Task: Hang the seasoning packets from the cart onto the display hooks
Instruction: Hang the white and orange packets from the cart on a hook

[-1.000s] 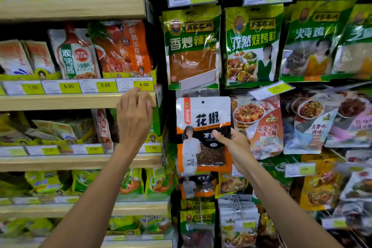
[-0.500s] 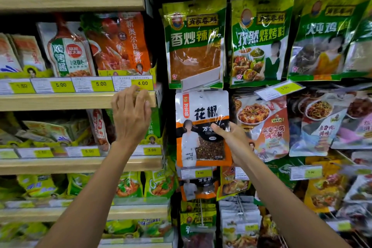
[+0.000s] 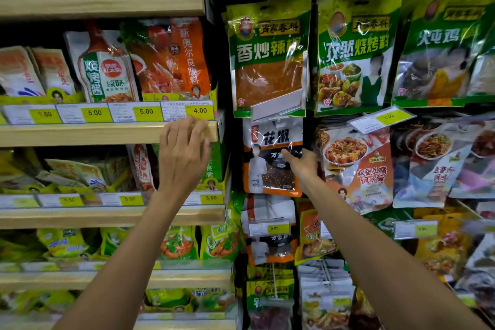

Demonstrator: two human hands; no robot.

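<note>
Shelf edge (image 3: 107,132) under left hand (image 3: 182,158); right hand (image 3: 304,166) pinches peppercorn packet (image 3: 267,169).

Packet (image 3: 270,158) — white top, black band, orange edges — price tags (image 3: 199,110) yellow

Left of frame: tiered wooden shelves (image 3: 80,133) carry upright sauce pouches (image 3: 107,67) behind yellow price labels (image 3: 146,111). Right of frame: hanging seasoning packets (image 3: 267,56) cover a dark display wall (image 3: 312,61).

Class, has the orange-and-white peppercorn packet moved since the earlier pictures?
Yes. The peppercorn packet has risen: its top now meets the lower edge of the green chili packet above, uncovering the price tag below.
</note>
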